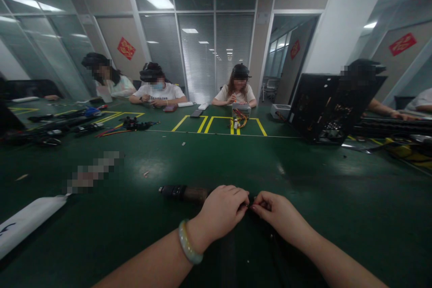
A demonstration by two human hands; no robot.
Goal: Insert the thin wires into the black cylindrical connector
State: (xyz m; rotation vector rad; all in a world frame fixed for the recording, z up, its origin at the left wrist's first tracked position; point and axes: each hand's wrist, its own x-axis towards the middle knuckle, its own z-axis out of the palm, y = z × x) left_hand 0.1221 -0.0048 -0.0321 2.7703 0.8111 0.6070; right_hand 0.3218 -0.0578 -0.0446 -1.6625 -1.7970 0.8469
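A dark rod-shaped thing (184,192), black at its left end and brownish further along, lies on the green table in front of me. It runs under my left hand (221,211), which wears a pale bangle (189,242). The fingers of that hand are curled and pinched close by its right part. My right hand (278,216) pinches thumb against fingers just beside the left fingertips. A small dark bit shows between the two hands, but what the fingertips grip is too small to make out. Dark straps or cables fade into shadow below the wrists.
Bundles of black cables (50,128) and coloured wires (130,125) lie at the left. A white packet (32,222) lies at the near left. A black computer case (330,108) stands on the right. Across the table, a person (238,92) handles a grey box with wires; others sit around.
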